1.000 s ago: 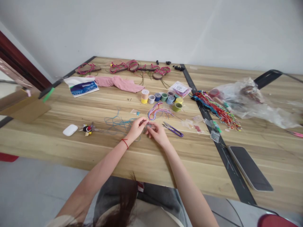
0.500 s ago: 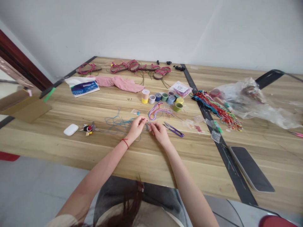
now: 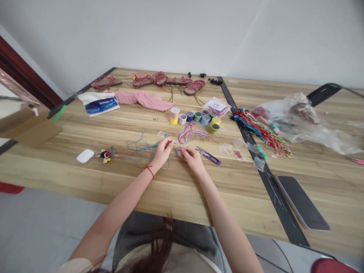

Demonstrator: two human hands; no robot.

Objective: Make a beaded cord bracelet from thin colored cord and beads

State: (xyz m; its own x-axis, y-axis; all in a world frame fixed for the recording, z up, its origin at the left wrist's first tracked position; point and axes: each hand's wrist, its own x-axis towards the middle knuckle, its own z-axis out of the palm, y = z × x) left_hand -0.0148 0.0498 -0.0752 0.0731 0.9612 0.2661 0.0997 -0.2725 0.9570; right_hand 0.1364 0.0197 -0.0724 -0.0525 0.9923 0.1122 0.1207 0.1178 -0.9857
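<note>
Over the wooden table my left hand (image 3: pixel 164 150) is closed in a pinch, thumb against forefinger. Whatever it grips is too small to make out. Close by on the right, my right hand (image 3: pixel 191 157) also pinches, at a small pale, clear-looking bit between the fingertips that I cannot name. Loose blue cord (image 3: pixel 139 147) spreads over the wood on the left and passes by my left hand. Just beyond both hands lies a looped bundle of pink, white and purple thread (image 3: pixel 186 132). Purple thread snips (image 3: pixel 209 155) rest right of my right hand.
Several thread spools (image 3: pixel 197 116) stand behind the bundle. To the right are small plastic bags (image 3: pixel 259 163), colourful braided cords (image 3: pixel 261 131) and a phone (image 3: pixel 303 203). A white case (image 3: pixel 85 156) and a small figure charm (image 3: pixel 106 154) lie left.
My left hand has shifted slightly left and down, leaving a wider gap between the hands. My right hand has barely moved, and both remain pinched.
</note>
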